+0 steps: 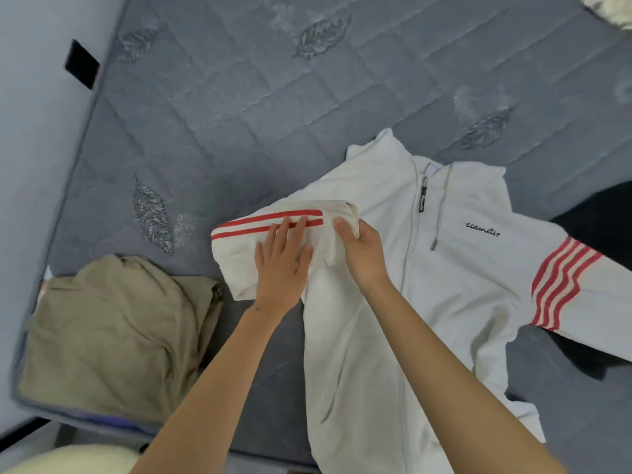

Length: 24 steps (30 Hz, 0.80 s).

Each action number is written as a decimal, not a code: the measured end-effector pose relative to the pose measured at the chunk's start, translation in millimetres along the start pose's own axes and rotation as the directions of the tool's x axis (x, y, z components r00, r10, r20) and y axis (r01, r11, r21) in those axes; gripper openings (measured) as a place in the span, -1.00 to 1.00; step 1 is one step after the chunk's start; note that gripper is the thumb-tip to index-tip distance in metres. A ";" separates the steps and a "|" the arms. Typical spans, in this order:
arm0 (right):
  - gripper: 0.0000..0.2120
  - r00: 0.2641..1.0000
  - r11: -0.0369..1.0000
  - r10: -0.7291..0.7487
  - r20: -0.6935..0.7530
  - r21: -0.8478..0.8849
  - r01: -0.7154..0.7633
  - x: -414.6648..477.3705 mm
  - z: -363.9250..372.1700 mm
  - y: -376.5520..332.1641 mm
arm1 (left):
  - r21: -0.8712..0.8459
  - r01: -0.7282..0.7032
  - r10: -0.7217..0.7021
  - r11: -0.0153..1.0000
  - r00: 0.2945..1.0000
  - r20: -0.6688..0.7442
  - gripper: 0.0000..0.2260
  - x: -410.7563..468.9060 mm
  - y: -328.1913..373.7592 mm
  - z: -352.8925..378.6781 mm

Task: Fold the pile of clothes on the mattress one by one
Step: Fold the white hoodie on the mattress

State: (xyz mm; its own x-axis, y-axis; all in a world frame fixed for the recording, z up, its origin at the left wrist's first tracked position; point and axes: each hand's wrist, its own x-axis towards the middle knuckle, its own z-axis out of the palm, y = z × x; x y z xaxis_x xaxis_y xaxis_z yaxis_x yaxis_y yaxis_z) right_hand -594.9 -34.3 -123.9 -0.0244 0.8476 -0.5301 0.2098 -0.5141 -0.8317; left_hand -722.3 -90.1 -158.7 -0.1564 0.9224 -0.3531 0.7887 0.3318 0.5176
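Folding: a white jacket [461, 268] lies front up and zipped on the grey quilted mattress [239, 114]. One sleeve [236, 258] is doubled over into a short, thick bundle.
Left hand [282, 265]: flat, with fingers straight and slightly spread, pressing down on the folded sleeve. The fingertips reach the sleeve's two red stripes.
Right hand [362, 251]: just beside the left hand, on its right. The fingers curl round the bunched cloth at the shoulder end of the sleeve with the thumb on top, gripping it.
Jacket body: spreads from under both hands out to the right of the right hand and back along the right forearm. The zip and a grey drawcord run just right of that hand.
Other sleeve [564, 292]: well to the right of the right hand, stretched outward, with a band of wavy red stripes.
Khaki garment [113, 330]: left of the left hand and nearer the person, a folded heap by the mattress corner, apart from the jacket.
Black garment [598, 220]: far to the right of the right hand, beyond the jacket, partly under the striped sleeve.
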 end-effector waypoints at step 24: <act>-0.70 0.808 0.987 0.142 -0.571 0.148 -0.069 48.1 -254.9 89.8 | 0.275 -0.411 0.388 0.869 0.911 0.138 -0.51 37.1 180.0 176.8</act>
State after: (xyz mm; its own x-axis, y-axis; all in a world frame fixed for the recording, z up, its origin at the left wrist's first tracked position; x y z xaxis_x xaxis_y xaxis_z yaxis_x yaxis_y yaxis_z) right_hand -328.1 -6.2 -182.0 0.5683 0.6871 -0.4526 0.0635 -0.5851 -0.8085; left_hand -481.0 -31.1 -216.5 0.2451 0.9422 -0.2284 0.9132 -0.1452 0.3808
